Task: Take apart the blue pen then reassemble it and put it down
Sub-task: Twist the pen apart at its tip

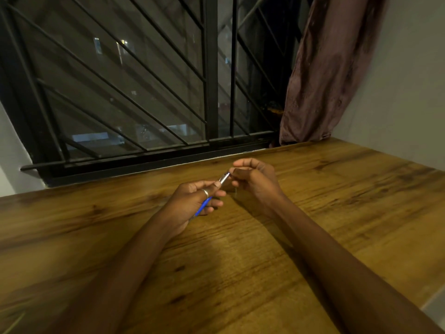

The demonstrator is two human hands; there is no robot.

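The blue pen [203,205] has a blue barrel and a silver front section [224,178]. My left hand [192,201], with a ring on one finger, is closed around the blue barrel just above the wooden table [240,249]. The silver end points up and to the right. My right hand [255,178] pinches that silver tip between thumb and fingertips. Much of the barrel is hidden inside my left fist. Whether the silver part is loosened from the barrel is not visible.
The table ends at a barred window [144,92] at the back. A brown curtain [332,73] hangs at the back right, touching the tabletop. A pale wall [409,104] borders the table's right side.
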